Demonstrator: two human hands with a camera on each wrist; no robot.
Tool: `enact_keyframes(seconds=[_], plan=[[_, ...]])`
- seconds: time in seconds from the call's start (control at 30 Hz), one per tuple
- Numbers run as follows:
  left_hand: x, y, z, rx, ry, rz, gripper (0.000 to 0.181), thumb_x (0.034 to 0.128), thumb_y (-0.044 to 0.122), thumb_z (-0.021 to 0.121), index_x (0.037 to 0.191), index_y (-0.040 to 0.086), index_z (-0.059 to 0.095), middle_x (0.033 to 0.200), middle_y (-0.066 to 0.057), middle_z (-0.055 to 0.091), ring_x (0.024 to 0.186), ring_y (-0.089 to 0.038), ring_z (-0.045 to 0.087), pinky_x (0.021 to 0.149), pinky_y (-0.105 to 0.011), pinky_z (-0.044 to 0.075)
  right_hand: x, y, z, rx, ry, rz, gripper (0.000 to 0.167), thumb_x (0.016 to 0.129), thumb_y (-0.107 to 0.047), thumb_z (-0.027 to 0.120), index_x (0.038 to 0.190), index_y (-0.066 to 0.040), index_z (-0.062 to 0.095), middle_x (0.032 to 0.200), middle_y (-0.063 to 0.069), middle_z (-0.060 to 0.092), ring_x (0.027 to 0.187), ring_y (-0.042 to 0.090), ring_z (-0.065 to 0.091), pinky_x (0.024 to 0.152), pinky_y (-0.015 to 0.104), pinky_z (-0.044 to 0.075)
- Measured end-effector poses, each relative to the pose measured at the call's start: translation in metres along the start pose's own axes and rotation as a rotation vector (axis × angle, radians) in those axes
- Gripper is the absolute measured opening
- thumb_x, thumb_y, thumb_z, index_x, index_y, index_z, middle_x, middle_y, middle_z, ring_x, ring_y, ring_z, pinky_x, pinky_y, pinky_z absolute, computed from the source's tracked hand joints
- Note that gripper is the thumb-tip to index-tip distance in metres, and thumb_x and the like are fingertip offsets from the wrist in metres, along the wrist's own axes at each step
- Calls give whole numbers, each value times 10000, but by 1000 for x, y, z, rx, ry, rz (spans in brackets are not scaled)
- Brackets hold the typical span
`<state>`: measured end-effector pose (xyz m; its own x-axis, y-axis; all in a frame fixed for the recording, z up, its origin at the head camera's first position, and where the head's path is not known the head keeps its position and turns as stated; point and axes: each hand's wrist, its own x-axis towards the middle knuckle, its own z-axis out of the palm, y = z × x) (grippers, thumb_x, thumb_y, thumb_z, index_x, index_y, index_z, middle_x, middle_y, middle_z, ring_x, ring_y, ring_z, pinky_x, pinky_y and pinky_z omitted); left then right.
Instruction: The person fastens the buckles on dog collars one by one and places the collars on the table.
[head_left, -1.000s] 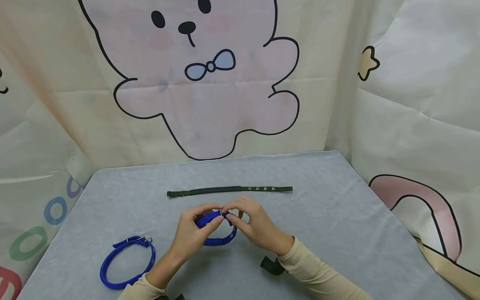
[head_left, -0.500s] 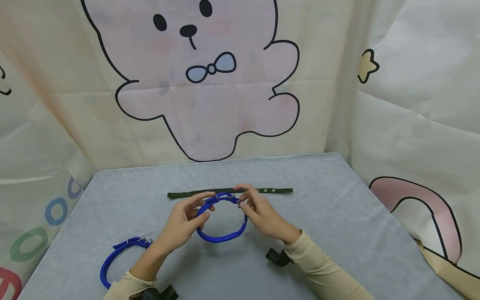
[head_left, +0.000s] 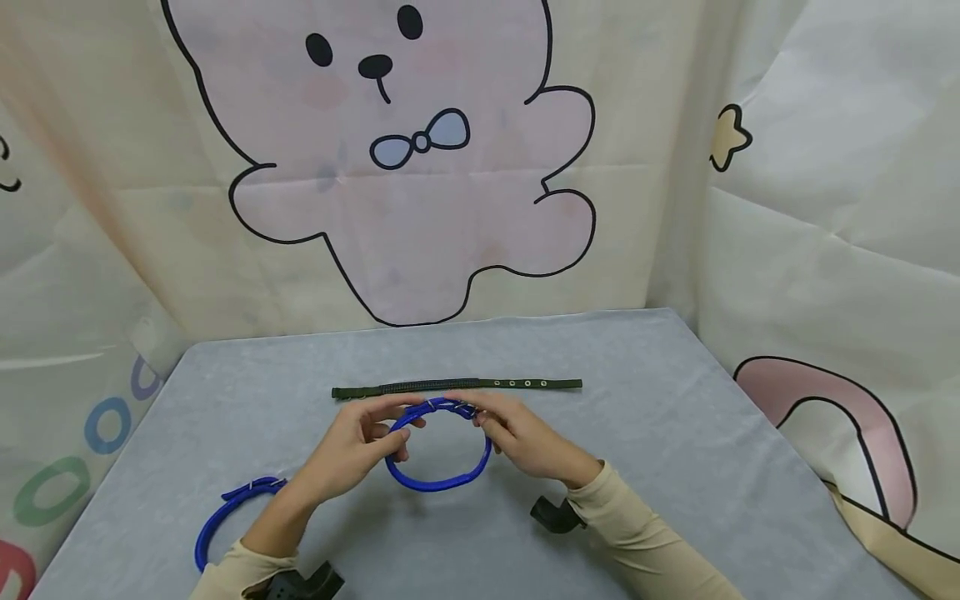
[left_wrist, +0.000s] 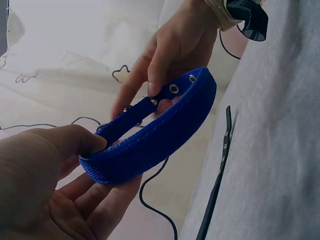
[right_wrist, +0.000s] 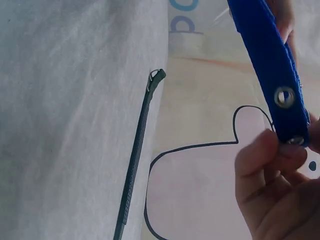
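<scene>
A blue collar (head_left: 438, 485), buckled into a loop, is held up above the table between both hands. The left hand (head_left: 347, 450) pinches its left side between thumb and fingers. At the upper right, near the buckle, the right hand (head_left: 528, 442) grips the strap. Metal eyelets show along the blue strap (left_wrist: 185, 112) in the left wrist view. From the right wrist, the strap's eyelet end (right_wrist: 285, 95) appears pinched by the right fingertips. A second blue collar (head_left: 213, 529), also looped, lies on the table at left, partly hidden by the left forearm.
A dark green collar (head_left: 427, 385) lies stretched out flat behind the hands, with eyelets toward its right end. The grey cloth-covered table (head_left: 637, 375) meets printed fabric walls at the back and sides. Black wrist cameras (head_left: 557, 515) sit on both wrists.
The buckle area was pinched close between both hands; the hands then spread apart and the blue collar opened out into a round loop. Lately the right hand's fingers have settled onto the buckle area.
</scene>
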<state>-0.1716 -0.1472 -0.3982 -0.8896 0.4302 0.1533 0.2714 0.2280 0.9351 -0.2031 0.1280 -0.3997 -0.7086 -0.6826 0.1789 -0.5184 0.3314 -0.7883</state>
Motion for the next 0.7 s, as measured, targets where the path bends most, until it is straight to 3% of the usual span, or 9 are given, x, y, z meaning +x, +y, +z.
enact_keyframes(seconds=[0.07, 0.17, 0.27, 0.33, 0.47, 0.6, 0.7], plan=[[0, 0, 0, 0, -3, 9, 346, 1004, 79, 615, 1349, 101, 620, 1147, -196, 723, 672, -155, 701, 656, -333, 584, -1, -1, 0, -13, -18, -10, 505, 1082, -40, 340, 1521, -254, 468, 991, 57, 543, 596, 43, 429, 581, 218, 446], [0, 2, -2, 12, 2, 11, 339, 1007, 89, 614, 1346, 102, 623, 1150, -193, 725, 683, -155, 706, 668, -343, 594, -1, 0, 1, -6, -13, -9, 474, 1096, -80, 364, 1524, -259, 461, 967, 46, 549, 593, 107, 471, 586, 230, 466], [-1, 4, -6, 61, 4, -6, 357, 1007, 115, 623, 1364, 113, 611, 1137, -179, 729, 729, -148, 709, 690, -319, 591, 0, 1, 2, 44, 9, 15, 431, 1106, -150, 394, 1525, -231, 450, 893, 55, 515, 604, 222, 528, 592, 286, 509], [-2, 4, -9, 100, -5, -17, 375, 1008, 128, 624, 1383, 124, 601, 1124, -174, 728, 771, -152, 708, 709, -306, 592, 1, 2, 3, 76, 30, 38, 423, 1104, -180, 414, 1524, -222, 441, 932, 61, 531, 636, 255, 564, 619, 334, 540], [-4, 6, -16, 169, -28, -42, 401, 1015, 143, 615, 1415, 148, 587, 1122, -150, 730, 889, -177, 706, 732, -285, 585, 2, 4, 4, 115, 60, 57, 417, 1093, -184, 450, 1510, -183, 446, 1016, 123, 574, 685, 205, 588, 655, 358, 555], [-6, 6, -23, 231, -38, -81, 401, 1017, 161, 613, 1417, 133, 592, 1099, -105, 755, 959, -181, 700, 713, -282, 573, 3, 7, 5, 141, 58, 45, 389, 1084, -168, 471, 1472, -139, 486, 929, 184, 612, 677, 156, 547, 620, 254, 494], [-7, 6, -28, 252, -71, -108, 409, 1017, 162, 609, 1422, 107, 585, 1083, -113, 764, 905, -165, 710, 664, -297, 562, 5, 10, 9, 160, 51, 29, 373, 1076, -155, 487, 1447, -122, 514, 874, 194, 636, 657, 115, 512, 593, 221, 446]])
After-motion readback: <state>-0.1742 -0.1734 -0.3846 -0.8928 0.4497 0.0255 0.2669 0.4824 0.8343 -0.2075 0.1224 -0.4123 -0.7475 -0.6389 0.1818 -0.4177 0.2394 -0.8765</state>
